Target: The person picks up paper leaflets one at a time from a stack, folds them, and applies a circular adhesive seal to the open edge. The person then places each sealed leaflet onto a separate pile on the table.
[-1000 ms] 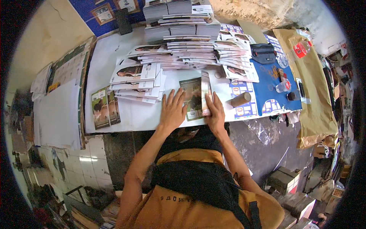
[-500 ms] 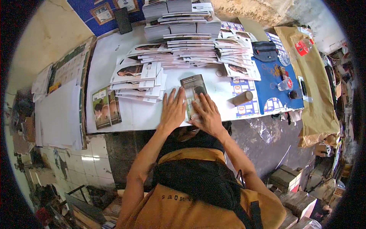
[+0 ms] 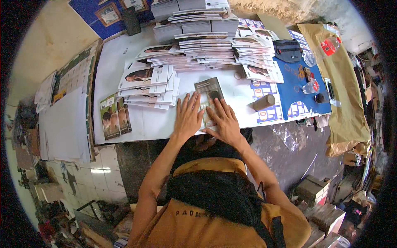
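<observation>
The dark leaflet lies toward the near side of the counter, the left hand flat at its left edge, the right hand spread over it. It looks light, bendable, easily creased; its far edge suits pinching.

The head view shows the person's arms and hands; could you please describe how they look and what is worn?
The left hand and right hand are bare, with no gloves or wristwear visible. The forearms are uncovered too. The shirt is mustard-coloured with dark lettering, crossed by a black bag with straps.
</observation>
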Motion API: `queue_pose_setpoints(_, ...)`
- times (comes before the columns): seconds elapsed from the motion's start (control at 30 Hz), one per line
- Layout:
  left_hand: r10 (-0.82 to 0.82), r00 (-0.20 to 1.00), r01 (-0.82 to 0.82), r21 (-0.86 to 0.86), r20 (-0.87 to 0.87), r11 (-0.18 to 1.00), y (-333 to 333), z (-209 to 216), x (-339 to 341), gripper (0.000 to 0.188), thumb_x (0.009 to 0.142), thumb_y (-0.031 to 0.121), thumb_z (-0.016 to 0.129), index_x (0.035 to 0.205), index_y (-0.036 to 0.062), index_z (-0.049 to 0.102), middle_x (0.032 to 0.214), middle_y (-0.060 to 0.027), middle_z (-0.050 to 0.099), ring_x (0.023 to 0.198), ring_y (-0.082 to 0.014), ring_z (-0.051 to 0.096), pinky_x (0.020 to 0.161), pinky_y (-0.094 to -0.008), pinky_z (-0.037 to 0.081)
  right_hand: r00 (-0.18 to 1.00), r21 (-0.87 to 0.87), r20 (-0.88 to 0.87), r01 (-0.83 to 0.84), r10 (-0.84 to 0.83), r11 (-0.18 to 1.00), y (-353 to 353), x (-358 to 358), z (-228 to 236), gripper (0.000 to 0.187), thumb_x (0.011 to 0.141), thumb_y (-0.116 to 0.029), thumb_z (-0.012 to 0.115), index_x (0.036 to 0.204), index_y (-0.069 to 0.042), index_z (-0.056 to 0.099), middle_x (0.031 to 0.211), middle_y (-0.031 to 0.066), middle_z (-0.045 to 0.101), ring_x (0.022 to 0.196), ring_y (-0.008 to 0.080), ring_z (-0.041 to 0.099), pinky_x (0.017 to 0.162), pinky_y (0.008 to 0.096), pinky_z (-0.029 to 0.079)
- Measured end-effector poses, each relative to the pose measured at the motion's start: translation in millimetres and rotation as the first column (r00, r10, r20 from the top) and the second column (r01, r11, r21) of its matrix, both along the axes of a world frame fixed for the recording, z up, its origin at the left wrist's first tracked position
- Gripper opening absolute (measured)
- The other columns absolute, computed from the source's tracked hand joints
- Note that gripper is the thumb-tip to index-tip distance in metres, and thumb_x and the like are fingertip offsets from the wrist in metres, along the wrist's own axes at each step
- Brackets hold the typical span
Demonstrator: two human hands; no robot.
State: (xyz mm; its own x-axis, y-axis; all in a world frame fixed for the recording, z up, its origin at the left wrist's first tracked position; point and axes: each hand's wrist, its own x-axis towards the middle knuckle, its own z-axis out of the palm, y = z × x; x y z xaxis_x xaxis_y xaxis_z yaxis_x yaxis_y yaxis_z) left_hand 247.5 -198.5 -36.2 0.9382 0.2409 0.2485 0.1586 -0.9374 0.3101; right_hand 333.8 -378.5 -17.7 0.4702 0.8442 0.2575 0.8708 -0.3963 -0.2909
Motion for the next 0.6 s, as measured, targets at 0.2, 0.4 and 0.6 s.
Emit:
queue_pose_setpoints(0.2, -0.008, 1.0, 0.007, 0.013, 0.004, 1.0, 0.9, 0.1, -0.1, 0.059, 0.103, 0.034, 0.048, 0.149, -0.0014, 0.04, 0.16, -0.0152, 0.035, 0.149, -0.0366, 0.028, 0.12, -0.0599, 0.018, 1.0, -0.011, 0.0, -0.01, 0.01, 1.0, 0.1, -0.5, 2.4, 0.09, 0.08, -0.071, 0.064, 0.148, -0.014, 0.05, 0.161, 0.0215, 0.03, 0.15, 0.0407, 0.026, 0.118, 0.055, 0.028)
queue_pose_setpoints(0.4, 0.007, 1.0, -0.007, 0.045, 0.013, 0.999, 1.0, -2.8, 0.5, 0.057, 0.103, 0.035, 0.047, 0.147, -0.0009, 0.044, 0.158, -0.0144, 0.038, 0.148, -0.0335, 0.03, 0.121, -0.0592, 0.018, 1.0, -0.014, 0.002, -0.007, 0.007, 1.0, 0.7, -1.8, 2.8, 0.091, 0.08, -0.073, 0.063, 0.149, -0.015, 0.049, 0.161, 0.021, 0.03, 0.15, 0.0407, 0.025, 0.118, 0.0554, 0.027)
queue_pose_setpoints(0.6, -0.01, 1.0, 0.01, 0.015, 0.0, 1.0, 1.7, -1.5, -0.4, 0.059, 0.102, 0.033, 0.05, 0.149, -0.0018, 0.041, 0.16, -0.0146, 0.035, 0.149, -0.0359, 0.028, 0.12, -0.0598, 0.017, 1.0, -0.039, 0.013, 0.002, -0.001, 0.999, 0.6, -3.1, 3.6, 0.09, 0.081, -0.073, 0.062, 0.15, -0.016, 0.048, 0.162, 0.0202, 0.029, 0.15, 0.0401, 0.024, 0.118, 0.0549, 0.026)
